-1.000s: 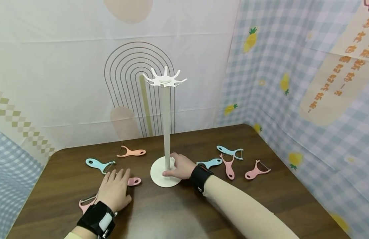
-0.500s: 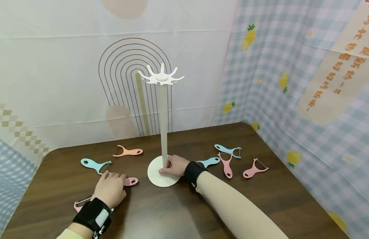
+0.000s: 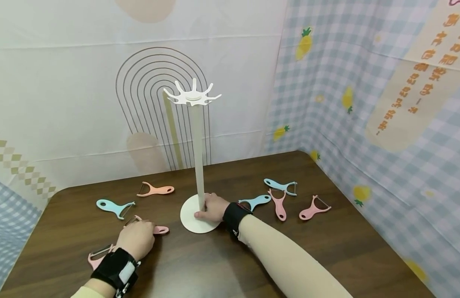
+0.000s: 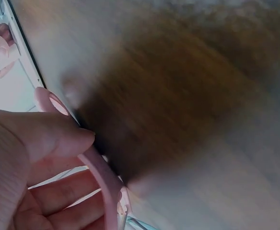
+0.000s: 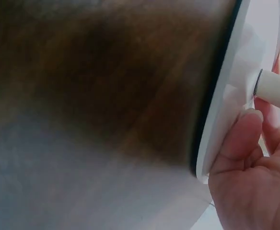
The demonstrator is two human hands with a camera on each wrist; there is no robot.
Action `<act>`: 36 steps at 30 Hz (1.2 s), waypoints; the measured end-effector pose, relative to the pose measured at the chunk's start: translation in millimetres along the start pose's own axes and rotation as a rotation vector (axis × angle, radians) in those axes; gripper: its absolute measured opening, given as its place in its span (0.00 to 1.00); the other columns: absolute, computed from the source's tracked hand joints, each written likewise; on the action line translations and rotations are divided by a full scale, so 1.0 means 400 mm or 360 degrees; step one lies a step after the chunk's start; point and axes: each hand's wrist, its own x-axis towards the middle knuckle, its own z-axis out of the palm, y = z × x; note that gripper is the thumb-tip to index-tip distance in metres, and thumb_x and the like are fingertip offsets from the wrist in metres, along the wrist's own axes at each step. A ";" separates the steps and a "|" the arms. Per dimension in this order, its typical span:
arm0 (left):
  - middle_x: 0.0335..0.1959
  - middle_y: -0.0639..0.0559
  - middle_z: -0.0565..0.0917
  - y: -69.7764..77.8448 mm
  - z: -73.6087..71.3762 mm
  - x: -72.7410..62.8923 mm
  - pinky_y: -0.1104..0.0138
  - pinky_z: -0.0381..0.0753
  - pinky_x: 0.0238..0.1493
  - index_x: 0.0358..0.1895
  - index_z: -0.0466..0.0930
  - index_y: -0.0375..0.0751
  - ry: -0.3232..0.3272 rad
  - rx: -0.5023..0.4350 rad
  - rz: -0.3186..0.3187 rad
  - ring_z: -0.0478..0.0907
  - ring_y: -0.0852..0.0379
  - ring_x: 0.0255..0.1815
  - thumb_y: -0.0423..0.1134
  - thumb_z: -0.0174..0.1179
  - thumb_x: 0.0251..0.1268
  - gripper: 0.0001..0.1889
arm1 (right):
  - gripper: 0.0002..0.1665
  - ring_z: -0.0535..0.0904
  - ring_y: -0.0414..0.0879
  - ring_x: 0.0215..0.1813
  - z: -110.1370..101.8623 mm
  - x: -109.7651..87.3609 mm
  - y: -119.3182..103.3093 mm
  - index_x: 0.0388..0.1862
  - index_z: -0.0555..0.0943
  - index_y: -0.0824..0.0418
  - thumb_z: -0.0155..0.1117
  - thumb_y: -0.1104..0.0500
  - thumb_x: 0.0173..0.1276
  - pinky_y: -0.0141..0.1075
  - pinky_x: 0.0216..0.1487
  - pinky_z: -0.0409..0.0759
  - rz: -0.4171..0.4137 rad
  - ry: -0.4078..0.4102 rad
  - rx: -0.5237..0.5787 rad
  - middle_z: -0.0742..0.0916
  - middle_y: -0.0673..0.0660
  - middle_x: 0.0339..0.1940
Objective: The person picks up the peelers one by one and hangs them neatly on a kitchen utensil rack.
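In the head view a white stand [image 3: 198,165] with a round base [image 3: 194,223] and a crown of several hooks [image 3: 193,98] stands upright on the table. My right hand [image 3: 213,208] holds it low down, thumb and fingers on either side of the post [image 5: 274,90], close over the base. At the left, my left hand [image 3: 136,239] pinches a pink Y-shaped peeler [image 3: 161,230] between thumb and curled fingers. Its handle [image 4: 99,170] shows in the left wrist view, and the hand covers its middle in the head view. Another pink peeler [image 3: 95,260] lies partly under the left wrist.
A blue peeler [image 3: 112,206] and an orange peeler [image 3: 159,190] lie at the back left. Right of the stand are two blue peelers [image 3: 260,201] and two pink ones [image 3: 312,210]. Printed cloths [image 3: 244,82] hang behind and beside the brown table [image 3: 200,269].
My left hand's fingers, stretched over the pink peeler before, have curled in and taken hold of it. The right hand stays at the stand's foot. The whole view has shifted slightly.
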 end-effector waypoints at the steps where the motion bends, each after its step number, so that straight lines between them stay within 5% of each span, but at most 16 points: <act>1: 0.25 0.43 0.83 0.000 -0.001 0.002 0.46 0.77 0.27 0.24 0.80 0.36 -0.0016 0.0009 -0.0021 0.80 0.40 0.27 0.28 0.61 0.47 0.01 | 0.21 0.71 0.44 0.44 0.001 0.001 -0.004 0.45 0.77 0.58 0.65 0.44 0.65 0.34 0.45 0.72 0.0009 0.0007 -0.0020 0.78 0.51 0.38; 9: 0.22 0.41 0.82 0.001 -0.002 0.016 0.47 0.76 0.24 0.22 0.80 0.38 -0.0042 0.0016 -0.0067 0.77 0.39 0.21 0.27 0.58 0.47 0.03 | 0.21 0.76 0.39 0.28 0.014 0.010 -0.013 0.43 0.83 0.55 0.61 0.40 0.67 0.32 0.32 0.73 0.0138 -0.0005 -0.0252 0.81 0.45 0.23; 20: 0.20 0.49 0.79 -0.017 -0.012 0.015 0.50 0.76 0.25 0.21 0.79 0.42 0.0111 0.0042 0.0052 0.79 0.43 0.24 0.31 0.64 0.55 0.08 | 0.22 0.75 0.40 0.28 0.009 -0.009 -0.029 0.39 0.84 0.55 0.60 0.38 0.67 0.34 0.30 0.72 0.0191 0.0015 -0.0263 0.80 0.46 0.22; 26: 0.20 0.50 0.79 -0.035 -0.014 0.032 0.51 0.76 0.24 0.23 0.79 0.43 0.0074 -0.0009 0.0043 0.79 0.46 0.23 0.34 0.66 0.58 0.08 | 0.21 0.75 0.41 0.27 0.002 -0.017 -0.036 0.38 0.83 0.55 0.60 0.40 0.68 0.34 0.30 0.72 0.0183 0.0020 -0.0260 0.79 0.46 0.21; 36: 0.19 0.49 0.80 -0.031 -0.087 0.083 0.52 0.75 0.21 0.24 0.81 0.44 0.0031 -0.0166 0.0041 0.78 0.48 0.20 0.37 0.56 0.70 0.13 | 0.20 0.75 0.40 0.26 0.015 -0.009 -0.026 0.35 0.83 0.54 0.59 0.39 0.68 0.34 0.29 0.72 0.0167 0.0048 -0.0261 0.79 0.45 0.21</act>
